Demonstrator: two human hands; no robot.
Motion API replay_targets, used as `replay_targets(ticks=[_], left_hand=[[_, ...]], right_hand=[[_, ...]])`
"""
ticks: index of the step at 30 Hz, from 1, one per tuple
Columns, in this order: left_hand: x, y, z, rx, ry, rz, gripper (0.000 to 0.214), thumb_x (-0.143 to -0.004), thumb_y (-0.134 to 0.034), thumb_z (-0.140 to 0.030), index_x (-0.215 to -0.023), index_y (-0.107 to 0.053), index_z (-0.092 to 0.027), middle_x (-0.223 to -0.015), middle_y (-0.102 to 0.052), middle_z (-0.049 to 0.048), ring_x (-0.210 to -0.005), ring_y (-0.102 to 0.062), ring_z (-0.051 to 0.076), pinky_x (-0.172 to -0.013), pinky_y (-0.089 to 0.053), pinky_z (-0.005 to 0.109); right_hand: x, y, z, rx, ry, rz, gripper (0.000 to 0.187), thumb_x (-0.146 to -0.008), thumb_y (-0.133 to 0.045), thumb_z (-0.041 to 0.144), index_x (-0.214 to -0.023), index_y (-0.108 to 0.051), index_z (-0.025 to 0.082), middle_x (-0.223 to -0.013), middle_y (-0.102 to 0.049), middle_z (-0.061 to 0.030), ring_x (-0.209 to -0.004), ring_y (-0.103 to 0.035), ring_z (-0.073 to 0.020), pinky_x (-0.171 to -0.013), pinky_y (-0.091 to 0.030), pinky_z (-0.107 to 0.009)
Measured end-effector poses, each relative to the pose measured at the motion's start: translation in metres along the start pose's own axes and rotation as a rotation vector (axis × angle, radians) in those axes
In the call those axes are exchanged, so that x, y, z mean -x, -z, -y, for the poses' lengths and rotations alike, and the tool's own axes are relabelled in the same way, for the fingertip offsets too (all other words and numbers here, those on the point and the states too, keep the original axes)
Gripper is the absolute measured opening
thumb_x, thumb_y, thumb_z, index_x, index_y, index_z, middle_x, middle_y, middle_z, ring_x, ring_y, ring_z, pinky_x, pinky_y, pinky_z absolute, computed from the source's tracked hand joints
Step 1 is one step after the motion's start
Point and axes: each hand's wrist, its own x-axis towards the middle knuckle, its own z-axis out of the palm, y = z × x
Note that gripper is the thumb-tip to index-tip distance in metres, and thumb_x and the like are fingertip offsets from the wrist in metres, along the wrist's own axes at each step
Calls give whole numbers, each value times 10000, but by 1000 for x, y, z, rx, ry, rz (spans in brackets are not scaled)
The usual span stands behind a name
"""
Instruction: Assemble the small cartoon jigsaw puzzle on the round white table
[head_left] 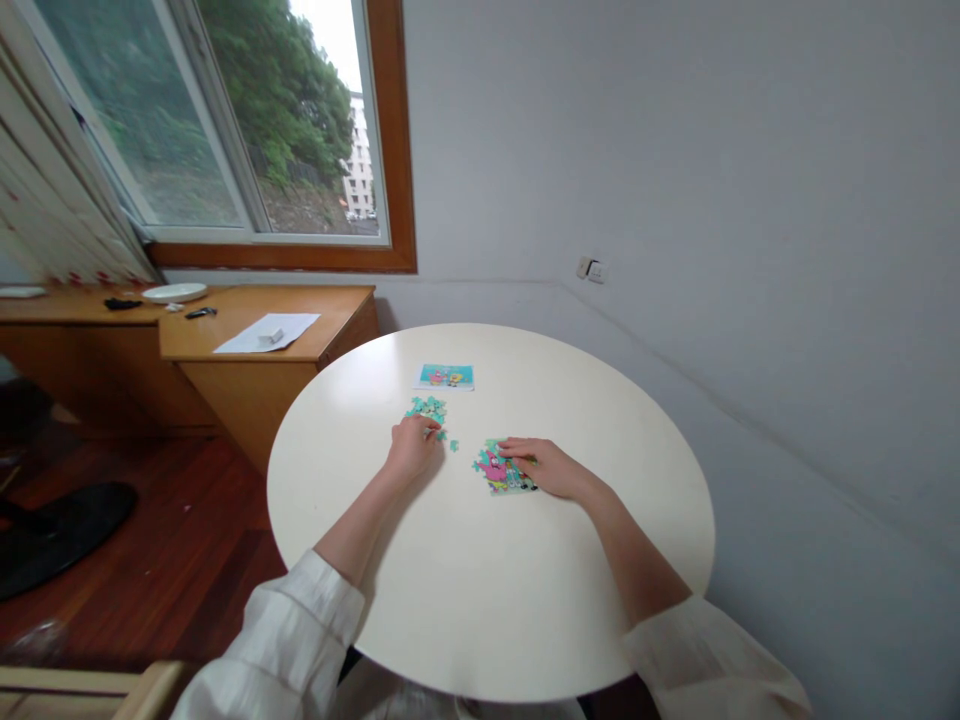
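On the round white table, a partly joined jigsaw puzzle (496,471) shows a pink cartoon figure on a teal ground. My right hand (549,466) lies over its right side, fingers stretched out and resting on it, hiding part of the picture. Left of it, a heap of loose teal puzzle pieces (429,406) sits just beyond my left hand (412,445). The fingers of that hand are pinched together at a puzzle piece (442,435) by the heap's near edge. One single piece (454,446) lies apart, between the two hands.
A picture card (445,377) with cartoon figures lies behind the heap. The round table (480,590) stands near the wall. At the left, a wooden desk (247,300) holds a white plate (175,293) and a paper sheet (281,328) with a small white object.
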Motion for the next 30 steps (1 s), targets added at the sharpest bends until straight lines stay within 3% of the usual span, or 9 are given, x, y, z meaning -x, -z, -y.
replay_targets(ticks=[8,16,22,30], left_hand=[[-12,12,15,59,181,-103,244,-732,-496,-119,-850,-702,-172,-887,-683,93,-779,-608,215,-736,-418,307],[-22,20,14,-90,270,79,234,-736,-524,-196,-888,-702,-188,-918,-696,114,-829,-633,260,-677,-416,292],[-42,27,9,-137,179,119,210,-749,-544,-176,-885,-703,-204,-937,-699,77,-895,-622,223,-765,-413,268],[-55,6,-5,-231,75,195,184,-738,-573,-217,-853,-716,-195,-908,-701,84,-900,-616,249,-797,-419,316]], right_hand=[[0,-4,-1,-45,-7,-49,275,-778,-474,141,-944,-691,175,-1176,-594,-84,-1093,-545,-212,-961,-407,-392],[-3,-5,-8,-73,-21,-133,267,-783,-461,174,-920,-691,169,-1172,-597,-82,-1100,-536,-198,-952,-419,-370],[-5,-7,-12,-102,-29,-139,267,-768,-474,175,-921,-692,150,-1146,-612,-95,-1065,-559,-205,-939,-419,-364],[-5,-6,-12,-82,-14,-156,276,-754,-471,183,-906,-700,162,-1115,-629,-97,-1054,-562,-218,-933,-417,-389]])
